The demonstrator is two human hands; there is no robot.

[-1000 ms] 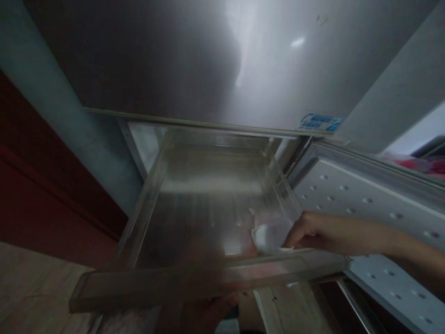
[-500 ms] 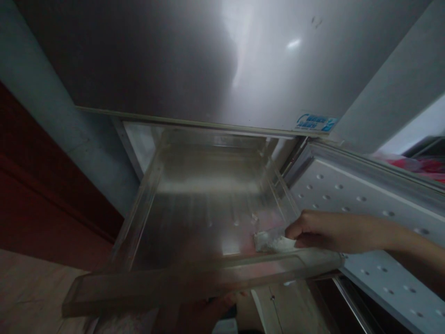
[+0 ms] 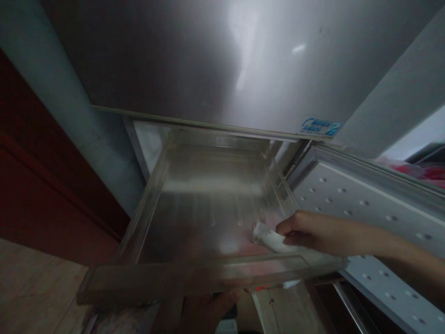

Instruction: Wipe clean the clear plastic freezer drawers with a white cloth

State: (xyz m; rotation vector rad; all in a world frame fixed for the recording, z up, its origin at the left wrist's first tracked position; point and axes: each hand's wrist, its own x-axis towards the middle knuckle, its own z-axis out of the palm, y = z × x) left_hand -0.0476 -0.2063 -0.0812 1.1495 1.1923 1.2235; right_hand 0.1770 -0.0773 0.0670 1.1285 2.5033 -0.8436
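My right hand (image 3: 301, 229) reaches from the right into a pulled-out clear plastic drawer (image 3: 212, 276) of a refrigerator. Its fingers are closed on a folded white cloth (image 3: 269, 237), or possibly a paper wipe. The cloth lies against the drawer floor near the front right corner, its free end pointing left. My left hand (image 3: 215, 306) is low and dim beneath the drawer's front edge. The drawer front partly covers it, so I cannot make out whether its fingers grip anything.
The open lower door (image 3: 373, 213) with a dimpled white lining stands to the right. Above the drawer is a closed grey metal door (image 3: 194, 60) with a blue sticker (image 3: 320, 126). A dark red panel (image 3: 55, 185) rises at left, over a tiled floor (image 3: 31, 287).
My right hand has slid slightly left with the white cloth, whose free end now tilts upward. The view has shifted a little, moving the drawer's left side rightward.
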